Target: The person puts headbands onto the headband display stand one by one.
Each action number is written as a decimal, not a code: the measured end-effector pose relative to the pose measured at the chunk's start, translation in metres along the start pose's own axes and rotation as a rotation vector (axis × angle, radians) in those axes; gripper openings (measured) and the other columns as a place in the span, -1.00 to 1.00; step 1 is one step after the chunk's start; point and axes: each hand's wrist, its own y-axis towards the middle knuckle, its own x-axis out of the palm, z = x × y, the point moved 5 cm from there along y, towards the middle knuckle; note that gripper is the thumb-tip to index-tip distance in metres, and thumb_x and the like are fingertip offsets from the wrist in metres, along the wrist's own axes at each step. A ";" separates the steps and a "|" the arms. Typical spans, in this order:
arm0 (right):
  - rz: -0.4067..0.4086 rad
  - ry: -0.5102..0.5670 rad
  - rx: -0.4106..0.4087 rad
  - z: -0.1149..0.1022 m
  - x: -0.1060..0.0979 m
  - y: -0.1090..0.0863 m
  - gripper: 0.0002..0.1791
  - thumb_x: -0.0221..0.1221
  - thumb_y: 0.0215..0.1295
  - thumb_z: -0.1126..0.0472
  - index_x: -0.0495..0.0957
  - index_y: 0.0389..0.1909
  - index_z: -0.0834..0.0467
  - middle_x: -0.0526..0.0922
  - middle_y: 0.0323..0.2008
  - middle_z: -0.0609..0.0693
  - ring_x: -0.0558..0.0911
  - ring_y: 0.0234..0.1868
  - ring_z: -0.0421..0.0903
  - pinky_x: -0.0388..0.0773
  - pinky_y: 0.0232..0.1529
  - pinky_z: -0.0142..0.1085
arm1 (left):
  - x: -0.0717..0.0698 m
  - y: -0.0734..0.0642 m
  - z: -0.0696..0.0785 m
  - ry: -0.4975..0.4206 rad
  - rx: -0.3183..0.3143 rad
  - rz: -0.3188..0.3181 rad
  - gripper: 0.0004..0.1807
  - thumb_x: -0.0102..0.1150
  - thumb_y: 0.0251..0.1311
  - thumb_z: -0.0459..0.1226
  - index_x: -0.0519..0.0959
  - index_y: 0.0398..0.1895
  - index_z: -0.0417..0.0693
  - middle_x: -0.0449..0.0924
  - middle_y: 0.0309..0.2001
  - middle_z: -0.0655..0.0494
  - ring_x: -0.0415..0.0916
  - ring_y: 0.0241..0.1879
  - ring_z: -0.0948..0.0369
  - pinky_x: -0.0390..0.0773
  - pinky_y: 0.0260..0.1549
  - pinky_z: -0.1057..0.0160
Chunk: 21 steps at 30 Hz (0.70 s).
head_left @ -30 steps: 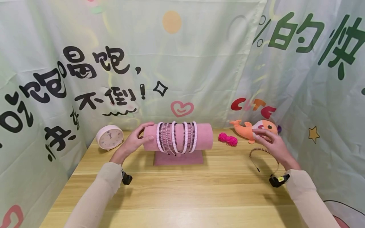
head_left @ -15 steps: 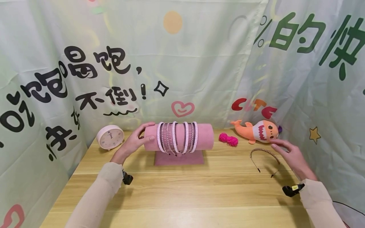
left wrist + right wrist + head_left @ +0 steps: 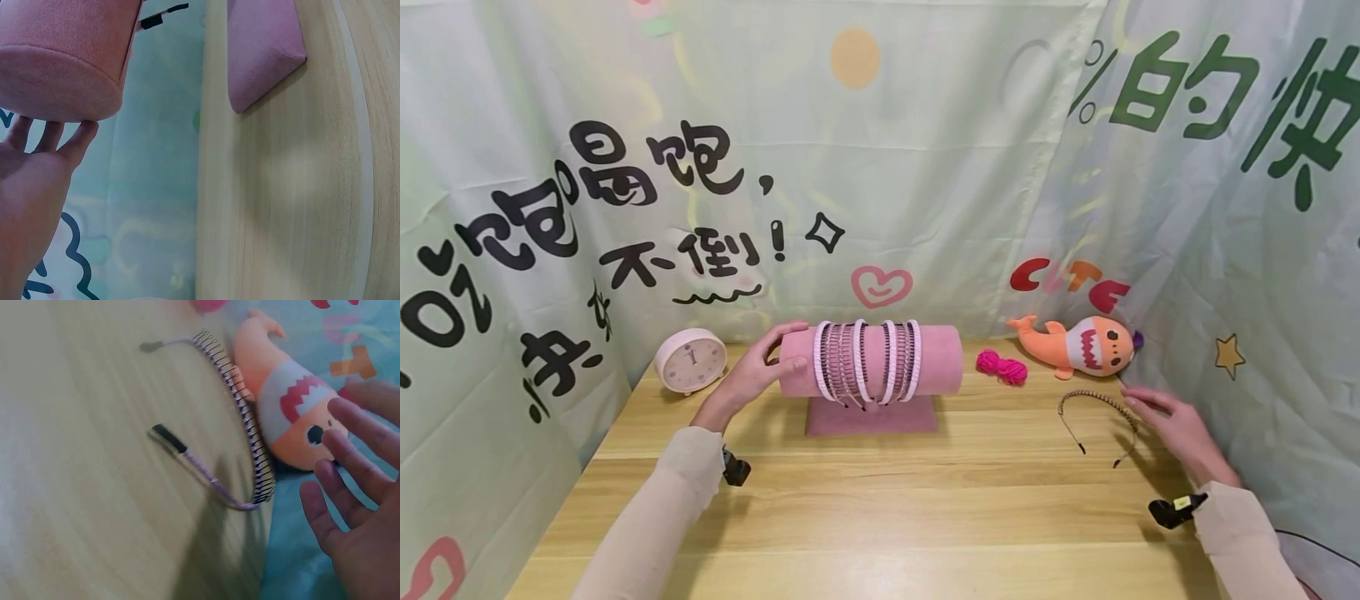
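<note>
On the table stands a pink velvet headband stand (image 3: 943, 358), a horizontal roll on a flat base (image 3: 871, 419). Several headbands (image 3: 858, 362), some white and some dark-toothed, are looped around its roll. My left hand (image 3: 751, 375) grips the roll's left end, thumb in front and fingers over the top; in the left wrist view, fingers (image 3: 78, 142) meet its round end. A thin toothed headband (image 3: 1097, 395) with dark tips lies on the wood at the right. Beside its right side hovers my right hand (image 3: 1183, 433), fingers extended and spread in the right wrist view, holding nothing.
An orange shark plush toy (image 3: 1072, 346) lies behind the loose headband. Left of it is a bright pink yarn bundle (image 3: 1002, 367). A round pink clock (image 3: 691, 362) stands at the back left. Printed cloth (image 3: 955, 208) hangs around the wooden table (image 3: 880, 508).
My right hand has moved right and down, from in front of the shark plush to beside the loose headband. The left hand stays on the stand.
</note>
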 end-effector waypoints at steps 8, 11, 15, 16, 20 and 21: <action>-0.028 -0.055 0.018 0.012 0.006 0.003 -0.25 0.12 0.67 -0.21 0.47 0.50 0.34 0.53 0.16 -0.58 0.39 0.19 -0.55 0.36 0.24 -0.58 | 0.000 0.000 -0.001 0.004 -0.001 -0.004 -0.26 0.35 0.45 -0.19 0.34 0.65 0.14 0.24 0.66 -0.04 0.35 0.53 -0.18 0.42 0.49 -0.31; -0.050 -0.073 0.037 0.016 0.011 0.005 -0.23 0.08 0.70 -0.20 0.42 0.50 0.41 0.54 0.46 0.01 0.42 0.48 0.04 0.30 0.61 0.01 | 0.000 0.001 -0.002 0.007 -0.004 -0.003 -0.27 0.35 0.45 -0.19 0.34 0.64 0.16 0.24 0.66 -0.03 0.35 0.53 -0.18 0.42 0.49 -0.31; -0.106 -0.083 0.073 0.021 0.019 0.007 -0.21 0.01 0.75 -0.15 0.32 0.53 0.49 0.15 0.60 0.53 0.11 0.58 0.57 0.10 0.52 0.54 | 0.000 0.001 -0.002 0.005 -0.003 -0.004 -0.27 0.37 0.45 -0.18 0.35 0.64 0.16 0.24 0.66 -0.03 0.35 0.53 -0.19 0.43 0.48 -0.32; -0.117 -0.089 0.082 0.022 0.020 0.007 -0.21 0.00 0.75 -0.15 0.30 0.54 0.49 0.12 0.61 0.55 0.09 0.59 0.60 0.09 0.51 0.55 | 0.000 0.001 -0.002 0.005 -0.003 -0.005 -0.27 0.37 0.45 -0.18 0.35 0.64 0.16 0.23 0.67 -0.03 0.36 0.53 -0.19 0.43 0.48 -0.32; -0.129 -0.091 0.103 0.025 0.023 0.008 -0.19 -0.03 0.76 -0.15 0.23 0.56 0.50 0.06 0.62 0.59 0.04 0.60 0.64 0.09 0.51 0.56 | 0.000 0.002 -0.002 -0.001 -0.002 -0.006 -0.27 0.36 0.46 -0.19 0.35 0.64 0.15 0.23 0.67 -0.03 0.35 0.53 -0.19 0.43 0.49 -0.31; -0.128 -0.090 0.105 0.025 0.023 0.008 -0.19 -0.03 0.76 -0.15 0.23 0.57 0.51 0.05 0.62 0.59 0.03 0.60 0.64 0.09 0.51 0.55 | 0.000 0.001 -0.002 -0.002 -0.002 -0.004 -0.27 0.36 0.46 -0.20 0.35 0.64 0.15 0.23 0.67 -0.03 0.35 0.53 -0.19 0.43 0.49 -0.31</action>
